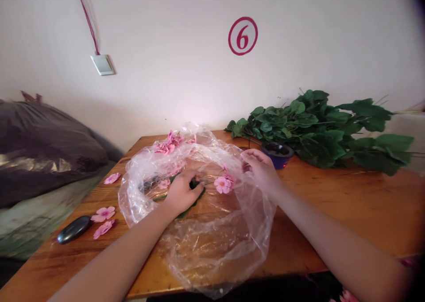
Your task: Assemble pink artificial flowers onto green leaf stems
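A crumpled clear plastic bag [212, 249] lies open on the wooden table [352, 213]. My left hand [182, 192] presses into it, fingers curled over a green artificial leaf [194, 202]. My right hand [260, 169] rests at the bag's far right rim, close to a pink artificial flower [222, 184]; I cannot tell whether its fingers grip anything. More pink blossoms [169, 143] bunch at the bag's far edge, partly behind the plastic. Loose pink flowers [103, 214] lie on the table left of the bag.
A dark blue bowl [277, 155] stands behind my right hand, next to a large heap of green artificial leafy stems [315, 129]. A black oval object [73, 229] lies near the table's left edge. A dark cushion [43, 151] sits beyond that edge.
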Motion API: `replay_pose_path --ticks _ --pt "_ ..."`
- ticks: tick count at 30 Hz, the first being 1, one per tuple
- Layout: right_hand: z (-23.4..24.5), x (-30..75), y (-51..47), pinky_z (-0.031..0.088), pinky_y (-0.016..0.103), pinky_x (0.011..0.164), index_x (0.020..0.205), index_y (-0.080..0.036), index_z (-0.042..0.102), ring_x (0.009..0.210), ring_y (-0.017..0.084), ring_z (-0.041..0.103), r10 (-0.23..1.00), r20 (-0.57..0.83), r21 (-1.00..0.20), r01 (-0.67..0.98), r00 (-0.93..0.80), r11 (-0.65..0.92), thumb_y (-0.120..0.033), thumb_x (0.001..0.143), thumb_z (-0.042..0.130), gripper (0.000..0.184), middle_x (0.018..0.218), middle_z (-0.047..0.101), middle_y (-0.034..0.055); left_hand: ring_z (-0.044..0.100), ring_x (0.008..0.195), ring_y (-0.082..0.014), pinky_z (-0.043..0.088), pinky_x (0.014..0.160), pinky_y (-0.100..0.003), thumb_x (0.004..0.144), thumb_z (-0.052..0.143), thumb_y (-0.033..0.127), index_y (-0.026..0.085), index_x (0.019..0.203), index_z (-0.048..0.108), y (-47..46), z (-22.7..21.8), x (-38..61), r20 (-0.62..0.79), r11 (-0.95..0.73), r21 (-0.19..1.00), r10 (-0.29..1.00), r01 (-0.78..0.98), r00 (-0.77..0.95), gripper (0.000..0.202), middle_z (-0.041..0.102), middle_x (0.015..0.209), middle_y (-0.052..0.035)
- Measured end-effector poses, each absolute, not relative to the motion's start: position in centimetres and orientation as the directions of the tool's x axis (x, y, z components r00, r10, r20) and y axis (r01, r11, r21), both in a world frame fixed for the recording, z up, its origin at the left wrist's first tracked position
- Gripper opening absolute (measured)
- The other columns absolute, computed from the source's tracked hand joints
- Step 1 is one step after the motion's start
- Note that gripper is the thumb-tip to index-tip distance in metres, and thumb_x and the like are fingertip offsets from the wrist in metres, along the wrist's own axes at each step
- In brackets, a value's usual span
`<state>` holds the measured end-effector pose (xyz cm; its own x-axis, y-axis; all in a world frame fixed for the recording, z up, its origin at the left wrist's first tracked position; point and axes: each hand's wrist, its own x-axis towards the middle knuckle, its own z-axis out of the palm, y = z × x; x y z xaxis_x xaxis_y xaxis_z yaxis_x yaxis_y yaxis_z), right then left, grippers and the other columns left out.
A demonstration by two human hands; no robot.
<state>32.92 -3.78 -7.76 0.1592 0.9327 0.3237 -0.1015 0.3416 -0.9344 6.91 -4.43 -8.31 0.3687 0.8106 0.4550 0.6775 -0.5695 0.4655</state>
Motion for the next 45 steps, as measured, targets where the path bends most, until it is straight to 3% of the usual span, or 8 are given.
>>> replay_pose_path --ticks 8,12,15,18,21,33,39,45 --pt "-7.9 33.4 -2.8 0.041 0.025 0.05 0.073 -0.02 0.059 0.052 0.01 0.048 0.939 0.245 -0.932 -0.209 0.24 0.296 -0.041 0.075 0.07 0.024 0.069 0.056 -0.0027 0.065 0.084 -0.0195 0.048 0.076 -0.031 0.082 0.06 0.026 0.02 0.1 0.063 -4.5 -7.7 6.5 0.414 -0.537 0.536 0.84 0.652 0.352 0.019 0.069 0.091 -0.0029" --pt "-7.9 33.4 -3.6 0.049 0.03 0.066 0.092 -0.024 0.066 0.073 0.017 0.06 0.924 0.38 -0.904 0.198 -0.033 0.379 -0.046 0.083 0.063 0.025 0.089 0.065 0.0017 0.064 0.084 -0.0234 0.047 0.074 -0.033 0.076 0.069 0.032 0.022 0.111 0.06 -4.4 -7.7 6.2 0.375 -0.542 0.371 0.83 0.754 0.412 0.038 0.069 0.092 -0.0047" --pt "-7.8 32.8 -4.6 0.046 0.039 0.093 0.118 -0.027 0.064 0.11 0.026 0.059 0.849 0.401 -0.64 0.558 -0.344 0.528 -0.049 0.077 0.07 0.046 0.119 0.065 0.0069 0.064 0.085 -0.0251 0.046 0.073 -0.034 0.074 0.072 0.032 0.022 0.114 0.059 -4.3 -7.9 6.2 0.351 -0.558 0.283 0.817 0.78 0.458 0.043 0.069 0.091 -0.0057" --pt "-7.9 32.3 -5.1 0.041 0.043 0.101 0.121 -0.025 0.065 0.119 0.03 0.055 0.809 0.387 -0.417 0.698 -0.443 0.582 -0.05 0.074 0.074 0.054 0.126 0.063 0.0099 0.064 0.083 -0.0238 0.045 0.073 -0.033 0.078 0.068 0.028 0.022 0.116 0.059 -4.3 -8.0 6.3 0.352 -0.581 0.259 0.801 0.772 0.485 0.039 0.069 0.089 -0.0052" --pt "-7.8 32.2 -4.9 0.043 0.04 0.098 0.114 -0.025 0.068 0.114 0.028 0.058 0.811 0.383 -0.383 0.723 -0.442 0.575 -0.049 0.077 0.072 0.044 0.122 0.066 0.0085 0.064 0.081 -0.0227 0.044 0.071 -0.032 0.081 0.064 0.025 0.022 0.112 0.06 -4.3 -8.1 6.4 0.363 -0.585 0.271 0.798 0.765 0.482 0.031 0.069 0.087 -0.0049" --pt "-7.8 32.3 -4.3 0.045 0.031 0.071 0.089 -0.023 0.074 0.081 0.021 0.064 0.903 0.36 -0.699 0.573 -0.236 0.428 -0.049 0.091 0.054 0.032 0.087 0.072 0.0036 0.062 0.083 -0.0205 0.046 0.074 -0.033 0.084 0.061 0.028 0.021 0.107 0.054 -4.4 -8.0 6.0 0.447 -0.497 0.468 0.846 0.731 0.29 0.025 0.065 0.09 -0.0032" --pt "-9.0 32.4 -3.3 0.043 0.028 0.062 0.092 -0.023 0.068 0.07 0.017 0.059 0.946 0.323 -0.933 0.155 -0.037 0.325 -0.054 0.085 0.061 0.033 0.081 0.066 0.0026 0.063 0.092 -0.0194 0.047 0.083 -0.034 0.085 0.062 0.029 0.023 0.106 0.054 -4.4 -7.6 5.8 0.536 -0.505 0.604 0.83 0.616 0.155 0.023 0.065 0.096 -0.0025" --pt "-8.6 32.6 -2.9 0.035 0.025 0.054 0.073 -0.021 0.059 0.056 0.012 0.047 0.928 0.346 -0.932 -0.067 0.138 0.357 -0.054 0.08 0.066 0.035 0.065 0.055 -0.0023 0.064 0.095 -0.0194 0.046 0.089 -0.035 0.083 0.065 0.027 0.024 0.125 0.046 -4.2 -7.5 5.6 0.522 -0.494 0.664 0.844 0.561 0.126 0.046 0.066 0.097 -0.0022"
